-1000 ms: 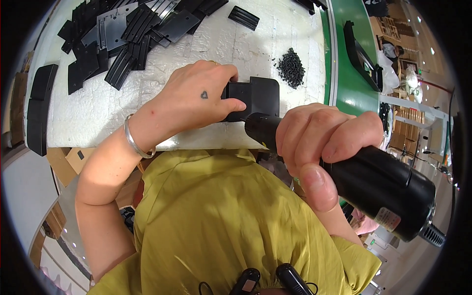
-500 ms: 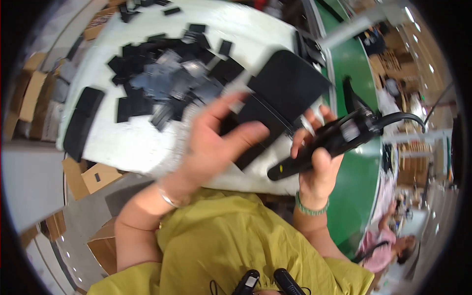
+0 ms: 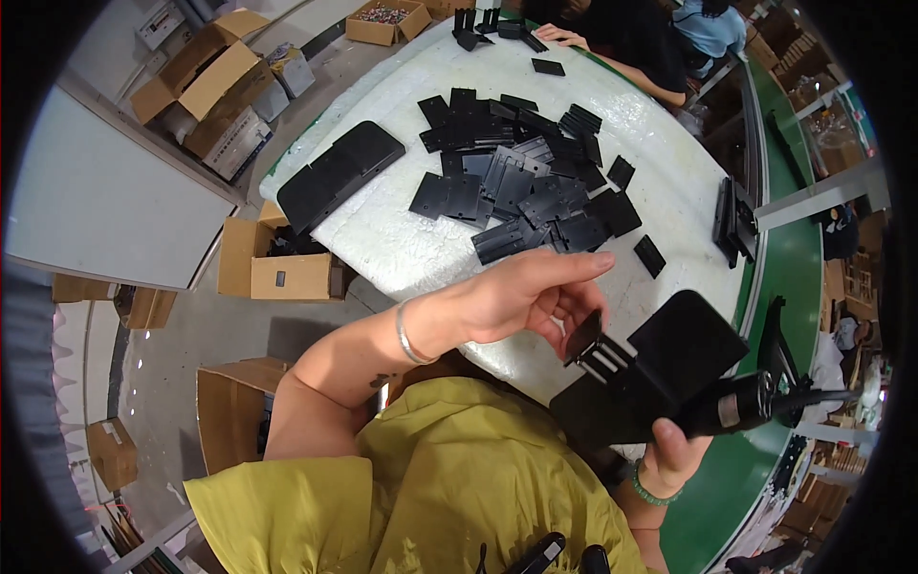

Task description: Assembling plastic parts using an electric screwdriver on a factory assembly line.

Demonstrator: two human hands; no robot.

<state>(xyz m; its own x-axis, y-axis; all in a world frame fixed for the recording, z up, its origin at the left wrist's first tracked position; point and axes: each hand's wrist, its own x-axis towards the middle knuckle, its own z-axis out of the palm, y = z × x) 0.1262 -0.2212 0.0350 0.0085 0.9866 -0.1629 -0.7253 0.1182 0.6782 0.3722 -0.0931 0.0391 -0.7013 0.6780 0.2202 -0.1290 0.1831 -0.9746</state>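
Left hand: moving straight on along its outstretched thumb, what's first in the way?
Likely the small black plate on the white table, just right of the left hand; depth is unclear, so the hand might pass above.

On your table (image 3: 384, 239), plates (image 3: 521, 182) lie heaped before you, a panel (image 3: 341, 175) to their left; a carton (image 3: 296, 276) stands left of the table, the driver (image 3: 724, 406) in your right hand (image 3: 673, 452).

We wear a loose, creased olive-yellow top (image 3: 459, 445) with wide short sleeves (image 3: 287, 497). A smooth silver bangle (image 3: 407, 332) rings the wrist of our left hand (image 3: 512, 298), a green beaded bracelet (image 3: 654, 496) that of our right hand (image 3: 677, 450).
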